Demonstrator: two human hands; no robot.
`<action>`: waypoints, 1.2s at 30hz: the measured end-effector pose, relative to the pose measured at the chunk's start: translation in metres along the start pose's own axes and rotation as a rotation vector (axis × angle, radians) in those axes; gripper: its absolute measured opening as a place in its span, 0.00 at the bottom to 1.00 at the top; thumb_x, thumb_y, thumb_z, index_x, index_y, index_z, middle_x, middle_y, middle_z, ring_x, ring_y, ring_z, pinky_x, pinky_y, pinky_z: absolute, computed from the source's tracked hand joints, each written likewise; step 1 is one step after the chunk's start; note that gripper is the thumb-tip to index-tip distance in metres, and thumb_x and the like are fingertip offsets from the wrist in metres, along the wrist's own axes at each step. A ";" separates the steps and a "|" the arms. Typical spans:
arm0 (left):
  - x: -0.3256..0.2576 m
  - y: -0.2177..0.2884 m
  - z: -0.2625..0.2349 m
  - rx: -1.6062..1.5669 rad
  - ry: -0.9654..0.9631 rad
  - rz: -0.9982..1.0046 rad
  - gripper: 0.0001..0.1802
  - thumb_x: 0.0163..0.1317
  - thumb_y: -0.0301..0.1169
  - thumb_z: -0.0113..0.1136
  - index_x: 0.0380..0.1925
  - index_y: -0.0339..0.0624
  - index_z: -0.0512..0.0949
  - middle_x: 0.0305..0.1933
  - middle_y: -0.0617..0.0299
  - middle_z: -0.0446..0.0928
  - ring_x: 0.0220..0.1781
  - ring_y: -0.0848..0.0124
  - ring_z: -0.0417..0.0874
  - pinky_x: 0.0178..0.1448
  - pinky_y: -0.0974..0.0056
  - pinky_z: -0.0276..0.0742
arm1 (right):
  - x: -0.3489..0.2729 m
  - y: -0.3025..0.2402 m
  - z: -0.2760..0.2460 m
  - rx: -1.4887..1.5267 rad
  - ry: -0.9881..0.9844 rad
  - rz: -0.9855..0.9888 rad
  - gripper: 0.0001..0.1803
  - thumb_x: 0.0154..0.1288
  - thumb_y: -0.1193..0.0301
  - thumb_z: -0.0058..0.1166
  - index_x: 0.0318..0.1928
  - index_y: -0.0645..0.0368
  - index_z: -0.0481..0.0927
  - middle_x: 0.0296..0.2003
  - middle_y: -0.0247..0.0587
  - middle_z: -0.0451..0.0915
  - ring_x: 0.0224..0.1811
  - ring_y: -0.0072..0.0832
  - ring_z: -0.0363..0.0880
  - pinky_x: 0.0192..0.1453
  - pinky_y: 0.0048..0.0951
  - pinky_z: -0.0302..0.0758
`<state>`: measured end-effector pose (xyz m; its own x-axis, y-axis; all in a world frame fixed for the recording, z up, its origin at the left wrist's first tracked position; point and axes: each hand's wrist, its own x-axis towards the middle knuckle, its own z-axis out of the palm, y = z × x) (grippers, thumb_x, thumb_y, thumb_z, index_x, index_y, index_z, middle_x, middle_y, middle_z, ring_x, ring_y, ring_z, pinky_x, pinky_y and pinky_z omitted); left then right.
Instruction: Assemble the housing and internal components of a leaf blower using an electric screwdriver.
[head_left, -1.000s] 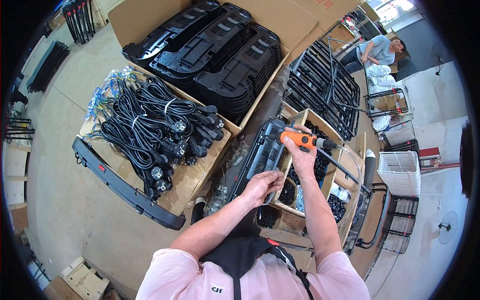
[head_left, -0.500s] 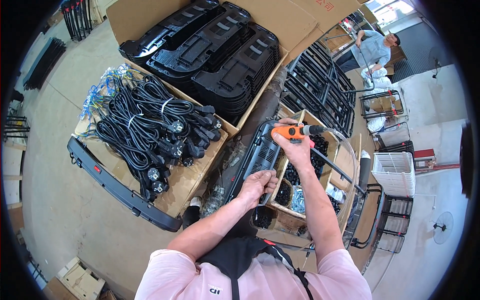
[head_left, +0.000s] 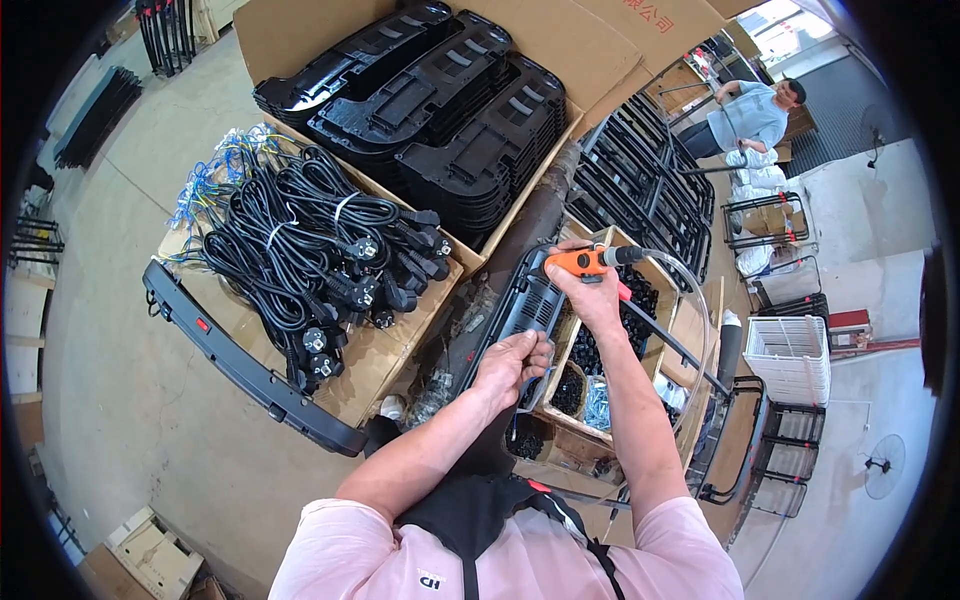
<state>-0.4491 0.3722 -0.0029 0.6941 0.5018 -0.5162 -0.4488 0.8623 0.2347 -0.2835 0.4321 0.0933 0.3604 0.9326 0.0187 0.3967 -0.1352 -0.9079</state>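
My right hand (head_left: 585,285) is wrapped round an orange air screwdriver (head_left: 578,263), with a clear hose (head_left: 690,280) running from its right end. The tool lies over the far end of a long black plastic housing (head_left: 527,308) with vent slots. My fingers hide its left end, so I cannot see whether the bit touches the housing. Over the housing's near part, my left hand (head_left: 515,365) is closed with its fingers curled together. Whatever they may hold is hidden or too small to make out.
A wooden bin (head_left: 548,408) of small black parts and screws stands right of the housing. Bundled black power cords (head_left: 285,240) lie on cardboard at left, beside another black housing (head_left: 250,365). Stacked black panels (head_left: 480,140) fill a carton behind. A person (head_left: 755,115) stands far right.
My left hand has shifted slightly up along the housing, its fingers still curled. The screwdriver stays in my right hand at nearly the same place. The view has tilted slightly.
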 end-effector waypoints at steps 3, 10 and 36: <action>0.007 -0.001 -0.004 -0.070 0.026 0.005 0.15 0.81 0.42 0.59 0.50 0.40 0.82 0.38 0.66 0.84 0.35 0.75 0.84 0.39 0.70 0.84 | -0.005 -0.010 -0.003 0.062 0.008 0.036 0.29 0.60 0.74 0.74 0.62 0.62 0.81 0.52 0.45 0.88 0.53 0.26 0.87 0.62 0.30 0.82; 0.023 0.014 -0.011 -0.353 0.077 0.070 0.16 0.80 0.44 0.60 0.48 0.43 0.82 0.34 0.67 0.80 0.33 0.73 0.83 0.37 0.68 0.85 | -0.078 -0.039 -0.020 0.294 0.063 0.007 0.28 0.66 0.77 0.70 0.65 0.65 0.75 0.57 0.51 0.86 0.59 0.33 0.85 0.68 0.37 0.80; -0.004 0.002 0.011 -0.139 0.026 0.034 0.18 0.86 0.38 0.43 0.58 0.35 0.74 0.45 0.59 0.82 0.42 0.69 0.85 0.49 0.61 0.86 | -0.088 -0.018 -0.001 0.263 0.188 0.038 0.31 0.65 0.75 0.72 0.66 0.64 0.74 0.59 0.52 0.85 0.60 0.33 0.84 0.69 0.36 0.80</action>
<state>-0.4464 0.3731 0.0091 0.6631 0.5270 -0.5316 -0.5469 0.8260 0.1366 -0.3215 0.3521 0.1086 0.5300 0.8472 0.0369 0.1569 -0.0552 -0.9861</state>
